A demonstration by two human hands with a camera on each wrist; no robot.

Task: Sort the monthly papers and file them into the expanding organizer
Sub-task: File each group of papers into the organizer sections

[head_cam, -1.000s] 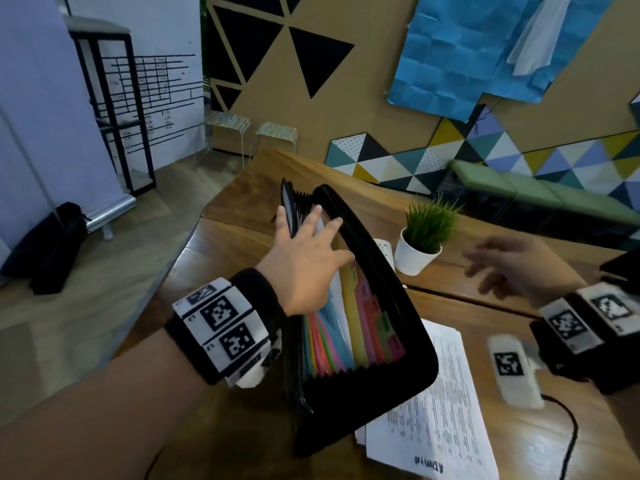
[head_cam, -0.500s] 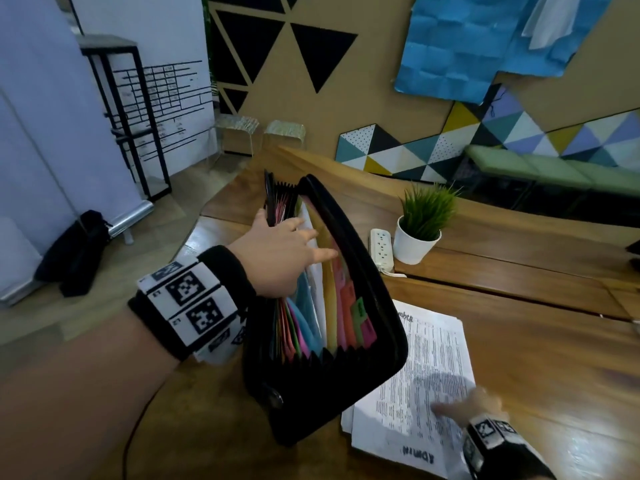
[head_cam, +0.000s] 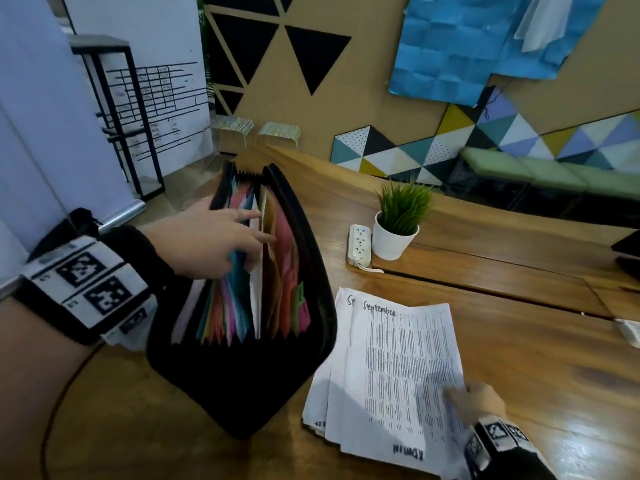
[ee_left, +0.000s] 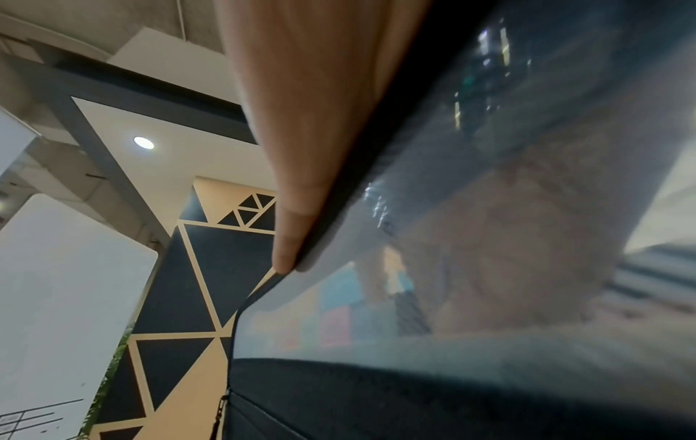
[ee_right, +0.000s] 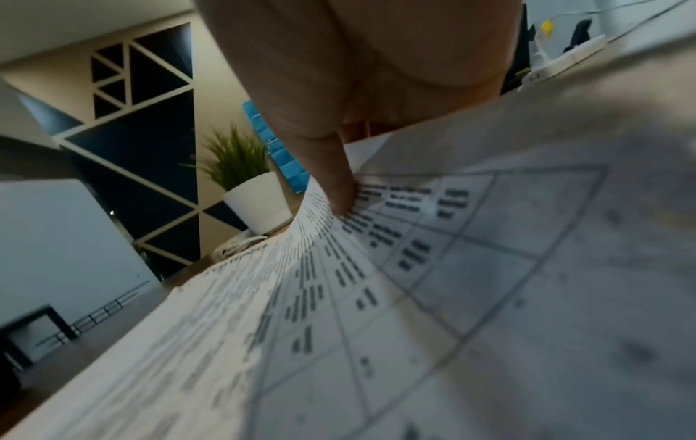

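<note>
A black expanding organizer (head_cam: 242,375) stands open on the wooden table (head_cam: 540,344), its coloured dividers fanned out. My left hand (head_cam: 211,240) grips its left side. The fingers reach in among the dividers and hold a gap open beside a white sheet. In the left wrist view the thumb (ee_left: 301,178) lies along the cover's black edge (ee_left: 339,208). A stack of printed papers (head_cam: 398,358) lies to the right, the top sheet headed "September". My right hand (head_cam: 481,400) pinches that sheet's near right corner. The thumb (ee_right: 331,166) presses on the curling sheet (ee_right: 376,297).
A potted plant (head_cam: 398,223) in a white pot and a white power strip (head_cam: 360,242) sit behind the papers. A dark object (head_cam: 628,251) pokes in at the right edge. A cable (head_cam: 59,393) runs along the table's left side.
My right hand dropped from mid-air to the papers' near corner and took hold of the top sheet. My left fingers slid deeper between the dividers, spreading them.
</note>
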